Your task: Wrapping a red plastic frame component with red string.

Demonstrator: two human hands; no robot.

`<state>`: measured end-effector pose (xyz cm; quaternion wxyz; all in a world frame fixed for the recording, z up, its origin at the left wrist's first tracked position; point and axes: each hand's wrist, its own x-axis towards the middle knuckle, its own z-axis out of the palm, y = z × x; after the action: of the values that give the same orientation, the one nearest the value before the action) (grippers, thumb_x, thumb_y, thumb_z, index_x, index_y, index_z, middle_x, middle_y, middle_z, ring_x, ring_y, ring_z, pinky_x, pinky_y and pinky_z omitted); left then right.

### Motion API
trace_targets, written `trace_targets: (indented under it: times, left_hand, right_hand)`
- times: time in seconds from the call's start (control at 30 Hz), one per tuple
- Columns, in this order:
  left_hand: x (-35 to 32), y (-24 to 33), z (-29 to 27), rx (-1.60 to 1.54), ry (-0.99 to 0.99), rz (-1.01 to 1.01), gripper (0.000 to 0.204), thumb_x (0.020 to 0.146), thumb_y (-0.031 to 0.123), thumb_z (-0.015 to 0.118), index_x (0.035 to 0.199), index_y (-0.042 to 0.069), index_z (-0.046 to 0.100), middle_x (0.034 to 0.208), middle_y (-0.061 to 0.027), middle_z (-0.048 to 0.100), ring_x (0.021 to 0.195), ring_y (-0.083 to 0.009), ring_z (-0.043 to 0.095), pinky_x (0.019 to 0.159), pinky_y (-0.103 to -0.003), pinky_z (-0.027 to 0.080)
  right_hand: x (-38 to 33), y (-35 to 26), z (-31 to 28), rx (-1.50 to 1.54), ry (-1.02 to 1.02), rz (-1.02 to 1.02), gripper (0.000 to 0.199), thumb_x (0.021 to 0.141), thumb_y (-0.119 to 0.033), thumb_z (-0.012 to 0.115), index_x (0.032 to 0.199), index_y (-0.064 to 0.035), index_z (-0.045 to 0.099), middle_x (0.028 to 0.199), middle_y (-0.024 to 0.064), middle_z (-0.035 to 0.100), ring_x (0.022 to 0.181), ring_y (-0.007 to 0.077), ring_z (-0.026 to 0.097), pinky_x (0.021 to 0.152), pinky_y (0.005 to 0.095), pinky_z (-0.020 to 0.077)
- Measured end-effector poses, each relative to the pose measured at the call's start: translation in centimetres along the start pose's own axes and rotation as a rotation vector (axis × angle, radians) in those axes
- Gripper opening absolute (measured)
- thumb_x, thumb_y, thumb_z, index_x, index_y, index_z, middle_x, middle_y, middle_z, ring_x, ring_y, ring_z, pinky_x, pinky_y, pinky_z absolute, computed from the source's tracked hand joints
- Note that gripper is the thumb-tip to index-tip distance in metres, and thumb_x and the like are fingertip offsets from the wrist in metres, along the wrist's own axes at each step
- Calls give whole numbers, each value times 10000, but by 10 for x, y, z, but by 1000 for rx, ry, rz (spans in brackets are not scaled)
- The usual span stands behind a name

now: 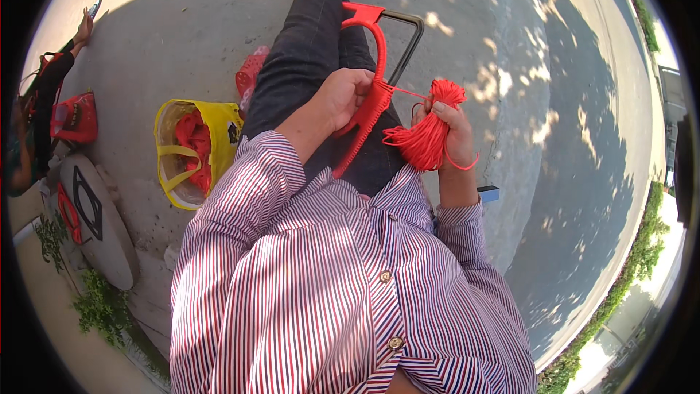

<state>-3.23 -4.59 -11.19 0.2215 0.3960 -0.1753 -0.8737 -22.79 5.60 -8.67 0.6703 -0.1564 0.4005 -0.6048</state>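
Observation:
Over my lap lies a black frame [413, 29] with a red curved part [381, 47] that is closely wound with red cord. My left hand [344, 98] is closed around the wound edge, its thumb and fingers pressed against the cord. My right hand [456, 125] grips a thick bundle of red cord [426, 135] off to the right, with loose strands hanging from it. A single strand runs taut between the bundle and the wound edge near my left fingers. My left palm hides part of the wound piece.
A yellow bag [162, 147] holding red material stands left of my legs, near a red perforated item [251, 73]. Further left, an oval slab [117, 237] carries a black frame [88, 204] and a red piece. Another person's arm [62, 66] and a red bag [86, 118] are at the far left.

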Motion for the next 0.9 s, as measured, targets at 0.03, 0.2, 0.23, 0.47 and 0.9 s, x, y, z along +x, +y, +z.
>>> trace_targets:
  times: [0.03,0.2,0.23,0.47,0.9]
  left_hand:
    - [0,0,0,-24,6,-2,245,869,85,447,1005,1,632,849,-92,688,752,-195,665,738,-325,557]
    - [0,-1,1,-63,21,7,225,849,81,458,977,2,626,855,-95,668,725,-208,647,739,-337,557]
    - [0,-2,2,-69,41,20,220,838,79,463,970,2,621,856,-97,660,720,-213,639,736,-341,556]
    - [3,2,6,-112,6,26,245,737,25,462,941,-6,593,812,-103,613,708,-221,609,671,-350,548]
    - [1,0,3,-186,36,-4,275,747,42,462,980,-10,597,875,-109,625,767,-222,613,752,-350,542]
  right_hand:
    - [-1,1,0,3,4,9,187,838,-114,591,970,4,531,747,129,589,656,224,612,613,340,526]
    - [-2,1,-2,-1,-12,17,164,837,-117,592,939,-4,533,741,129,586,649,230,608,609,342,523]
    - [-2,1,-4,4,-21,17,162,837,-114,590,942,-4,533,744,129,588,651,226,609,609,338,523]
    - [-7,1,2,-30,-7,11,132,843,-89,583,928,6,546,752,110,615,630,183,607,604,304,513]
    - [-22,13,-19,-299,44,17,56,832,-67,622,852,-20,600,710,46,626,643,123,598,611,263,470]
